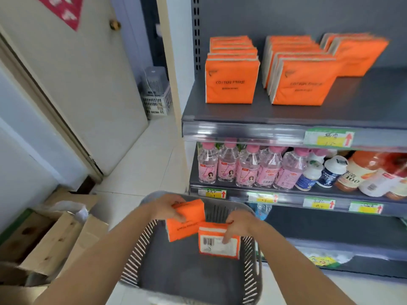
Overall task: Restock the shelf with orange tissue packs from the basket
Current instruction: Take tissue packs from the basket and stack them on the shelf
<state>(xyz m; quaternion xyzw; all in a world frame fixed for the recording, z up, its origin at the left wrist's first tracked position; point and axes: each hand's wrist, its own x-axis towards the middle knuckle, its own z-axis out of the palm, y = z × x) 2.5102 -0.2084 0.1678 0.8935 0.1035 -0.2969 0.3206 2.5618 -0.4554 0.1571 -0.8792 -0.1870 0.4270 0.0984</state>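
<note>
2 orange tissue packs point(187, 225) over grey basket point(189, 276)

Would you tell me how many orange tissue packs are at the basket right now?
2. One pack is gripped in the left hand; the barcode-up pack is in the right hand, both over the grey basket. Others could be hidden beneath them.

One basket point(252, 263); two orange tissue packs point(189, 225) point(217, 245) over it; three pack rows point(231, 84) point(305, 86) point(361, 56) on shelf point(356, 111).
</note>
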